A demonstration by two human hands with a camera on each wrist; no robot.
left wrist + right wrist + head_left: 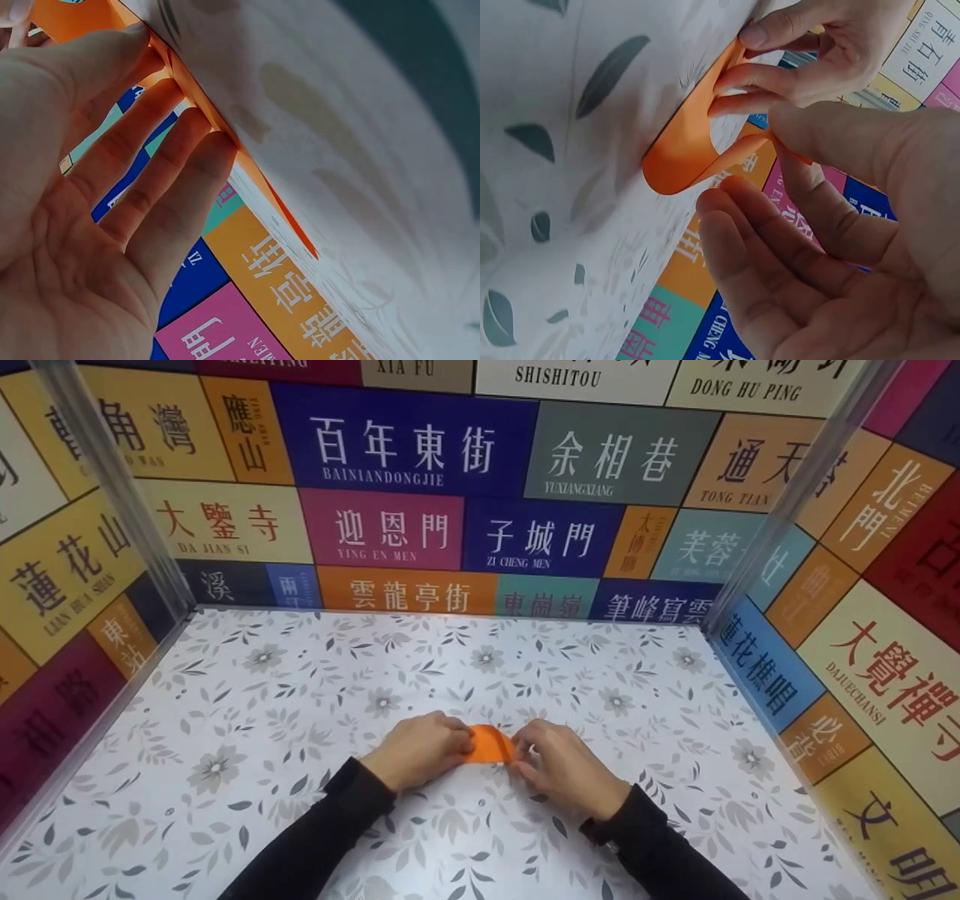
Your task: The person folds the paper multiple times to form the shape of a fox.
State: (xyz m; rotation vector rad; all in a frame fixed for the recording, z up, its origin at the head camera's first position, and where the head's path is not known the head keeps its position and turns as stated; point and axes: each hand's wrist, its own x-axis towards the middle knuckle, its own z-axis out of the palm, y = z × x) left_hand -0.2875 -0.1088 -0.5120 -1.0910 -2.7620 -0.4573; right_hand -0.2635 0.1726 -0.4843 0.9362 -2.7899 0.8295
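Note:
A small strip of orange paper [489, 744] lies on the floral-patterned table between the two hands. From the left end, my left hand [427, 746] presses it down; its fingertips rest on the sheet in the left wrist view, fingers fairly straight. My right hand [562, 765] pinches the other end between thumb and index finger, while its remaining fingers are loosely extended. In the right wrist view the paper [682, 142] curves round in a bend, its pinched end raised off the tabletop and turned back toward the left hand.
White tabletop [300, 825] with grey leaves and flowers spreads around both hands. Panels of colourful place-name signs [405, 442] stand behind and on both sides, with clear corner posts [795, 502] at the back corners.

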